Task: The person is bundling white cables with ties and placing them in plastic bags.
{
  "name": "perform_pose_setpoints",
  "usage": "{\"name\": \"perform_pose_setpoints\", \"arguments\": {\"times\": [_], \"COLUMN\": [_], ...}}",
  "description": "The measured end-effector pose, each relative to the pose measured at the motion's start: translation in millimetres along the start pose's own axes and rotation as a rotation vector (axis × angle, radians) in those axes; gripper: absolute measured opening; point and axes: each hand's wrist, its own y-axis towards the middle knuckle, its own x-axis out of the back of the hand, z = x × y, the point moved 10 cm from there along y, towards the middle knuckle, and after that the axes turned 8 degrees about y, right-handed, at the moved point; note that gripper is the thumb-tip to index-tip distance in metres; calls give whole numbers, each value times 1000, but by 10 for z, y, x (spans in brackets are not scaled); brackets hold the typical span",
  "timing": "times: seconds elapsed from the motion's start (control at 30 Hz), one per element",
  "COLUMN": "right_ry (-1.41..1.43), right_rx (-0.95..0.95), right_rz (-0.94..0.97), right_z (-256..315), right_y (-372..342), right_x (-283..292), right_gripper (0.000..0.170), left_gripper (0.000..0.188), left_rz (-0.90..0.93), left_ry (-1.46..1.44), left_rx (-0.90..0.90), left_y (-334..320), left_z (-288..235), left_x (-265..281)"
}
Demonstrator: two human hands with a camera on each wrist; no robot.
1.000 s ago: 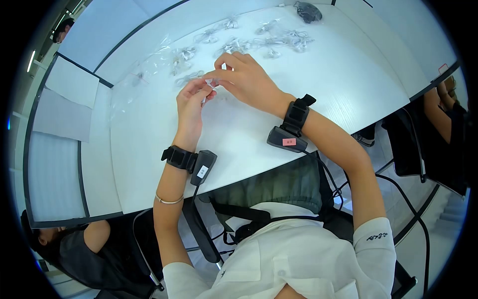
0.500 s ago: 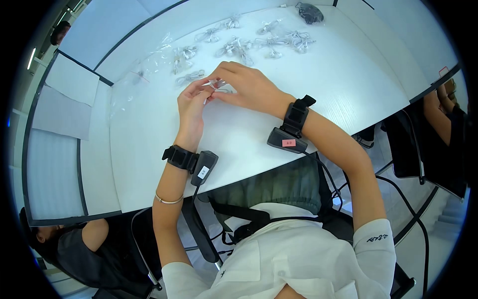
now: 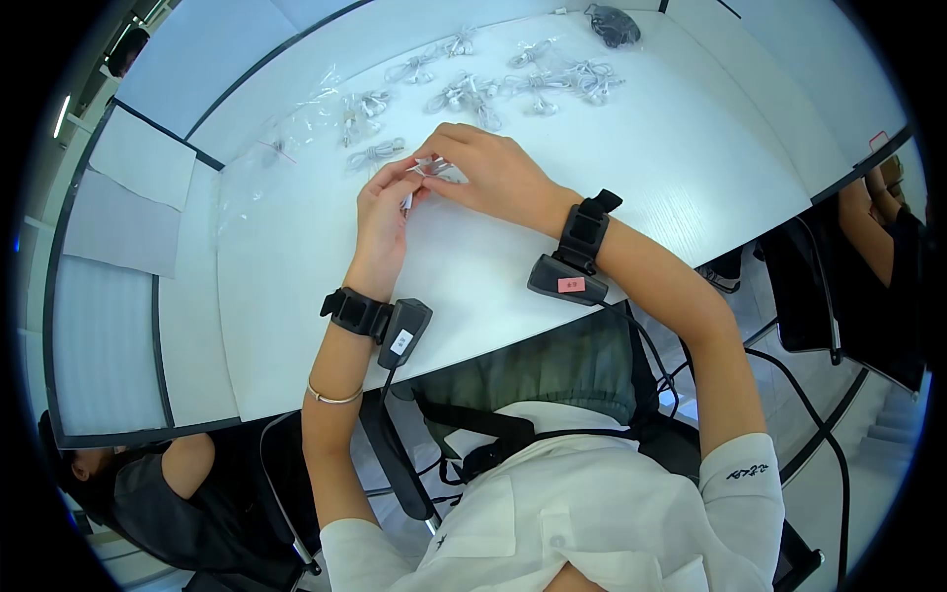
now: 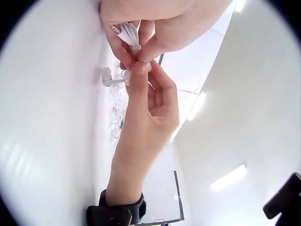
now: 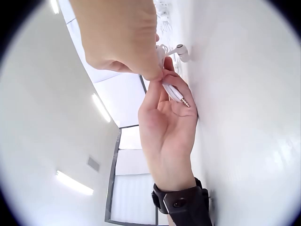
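Note:
Both hands meet over the table, working on a folded bundle of white wired earphones (image 5: 171, 89). My left hand (image 3: 380, 217) pinches the bundle between thumb and fingers; the gold-tipped plug (image 5: 185, 101) sticks out over its palm. My right hand (image 3: 505, 178) comes in from the other side, thumb and fingertips pinching the bundle right at the left fingertips. On the right hand's side, a white earbud (image 4: 106, 76) juts out from the bundle. Fingers hide the middle of the wrapped cable.
Several bundled white earphones (image 3: 464, 94) lie farther back on the white table (image 3: 691, 158). A dark pouch-like item (image 3: 614, 27) sits at the back edge. Clear plastic wrapping (image 3: 281, 148) lies at the left, near the partition (image 3: 133, 197).
My right hand has come down slightly, its raised fingers lowering and closing in on the bundle. Over the last half second, both hands have barely moved.

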Motion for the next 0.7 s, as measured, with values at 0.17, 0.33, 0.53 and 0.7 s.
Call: {"name": "perform_pose_setpoints", "arguments": {"times": [0.17, 0.33, 0.53, 0.7], "right_ry": [-22, -61, -68, 20], "right_rx": [-4, -49, -59, -126], "right_rz": [-43, -30, -62, -121], "right_z": [-17, -50, -64, -131], "right_y": [-13, -14, 19, 0], "right_x": [12, -25, -16, 23], "right_gripper": [15, 18, 14, 14], "left_gripper": [27, 26, 26, 25], "left_rz": [71, -15, -27, -28], "left_ry": [55, 19, -28, -25], "left_rx": [-8, 9, 29, -17], "left_y": [38, 15, -16, -18], "left_z": [39, 22, -19, -41], "left_x": [-15, 6, -33, -22]}}
